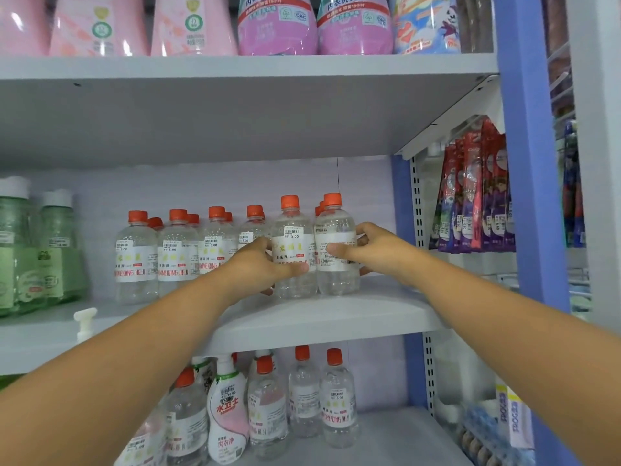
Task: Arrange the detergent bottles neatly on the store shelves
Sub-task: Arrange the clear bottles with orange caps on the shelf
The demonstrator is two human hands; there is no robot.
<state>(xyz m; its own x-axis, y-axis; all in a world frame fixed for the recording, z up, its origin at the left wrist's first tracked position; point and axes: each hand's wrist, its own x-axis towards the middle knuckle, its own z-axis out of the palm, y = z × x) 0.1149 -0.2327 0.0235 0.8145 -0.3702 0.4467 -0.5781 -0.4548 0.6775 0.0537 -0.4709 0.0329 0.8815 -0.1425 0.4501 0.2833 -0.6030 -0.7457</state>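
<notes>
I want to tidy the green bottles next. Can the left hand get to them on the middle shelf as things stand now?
Probably yes, once freed. The left hand grips a clear bottle, and the shelf front toward the green bottles looks open.

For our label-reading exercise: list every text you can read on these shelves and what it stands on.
"5.00": price sticker on the clear bottle gripped by the left hand.
"水卫士" and "内衣净": white pump bottle, lower shelf.
"内衣洗衣液": pink bottle, top shelf.
Label of the bottle in the right hand: too small to read.
Toothbrush packs: blurred.
</notes>
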